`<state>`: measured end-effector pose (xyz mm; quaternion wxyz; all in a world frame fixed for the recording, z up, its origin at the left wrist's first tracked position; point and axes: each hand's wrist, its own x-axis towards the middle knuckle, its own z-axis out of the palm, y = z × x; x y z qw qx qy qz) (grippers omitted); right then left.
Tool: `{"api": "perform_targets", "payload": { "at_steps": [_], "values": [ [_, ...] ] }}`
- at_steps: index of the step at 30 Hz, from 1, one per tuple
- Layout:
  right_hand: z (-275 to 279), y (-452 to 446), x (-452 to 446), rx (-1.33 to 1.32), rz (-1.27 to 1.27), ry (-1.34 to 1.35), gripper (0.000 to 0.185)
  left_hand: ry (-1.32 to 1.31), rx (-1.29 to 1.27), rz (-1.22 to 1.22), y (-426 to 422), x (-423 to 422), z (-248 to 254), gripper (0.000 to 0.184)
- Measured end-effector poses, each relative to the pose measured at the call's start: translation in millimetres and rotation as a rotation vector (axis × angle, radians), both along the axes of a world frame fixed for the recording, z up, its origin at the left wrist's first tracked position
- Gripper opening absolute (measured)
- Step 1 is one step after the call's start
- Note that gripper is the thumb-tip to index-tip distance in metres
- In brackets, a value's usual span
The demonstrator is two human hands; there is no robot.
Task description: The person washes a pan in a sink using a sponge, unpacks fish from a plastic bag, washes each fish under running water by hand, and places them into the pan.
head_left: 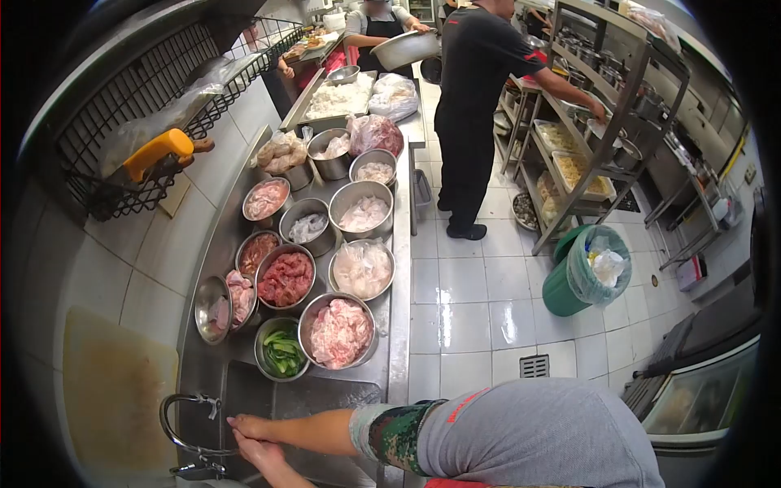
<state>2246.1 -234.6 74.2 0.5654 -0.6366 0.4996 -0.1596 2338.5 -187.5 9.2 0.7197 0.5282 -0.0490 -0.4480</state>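
My right hand (250,427) and my left hand (259,452) meet beside the curved metal faucet (166,419), over the steel sink (325,398). They touch and overlap, and their fingers are too small and hidden to tell whether they are open or closed. No held object can be made out. Nearest to them on the counter stand a metal pot of green vegetables (282,353) and a pot of pale pink meat (340,332). A pot of red meat (285,276) is farther up.
Several more metal pots of raw food line the counter (399,325). A cutting board (118,390) leans at the left below a wire rack (106,154). On the right are a green bin (565,281), metal shelving (606,154) and a person in dark clothes (472,106). Another person (378,28) holds a large pan (405,50).
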Motion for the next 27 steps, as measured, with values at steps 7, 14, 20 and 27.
{"api": "perform_targets", "payload": {
  "at_steps": [7, 14, 20, 27],
  "values": [
    [-21.6, 0.6, 11.1, -0.01, 0.08, -0.023, 0.027, 0.07, 0.126, 0.159, 28.0, -11.9, 41.7, 0.042],
    [-141.8, -28.8, 78.5, -0.619, 0.579, -0.075, 0.016, -0.115, 0.153, 0.261, 73.1, -34.4, -40.3, 0.034],
    [-63.0, -71.6, 60.0, 0.614, 0.272, -0.465, 0.02, -0.508, 0.681, -0.119, 89.4, -80.5, -31.9, 0.039],
    [-49.5, -66.1, 113.8, 1.035, 0.271, -0.477, 0.032, -1.142, 0.865, -0.528, 172.6, -95.0, 11.0, 0.059]
  ]
}}
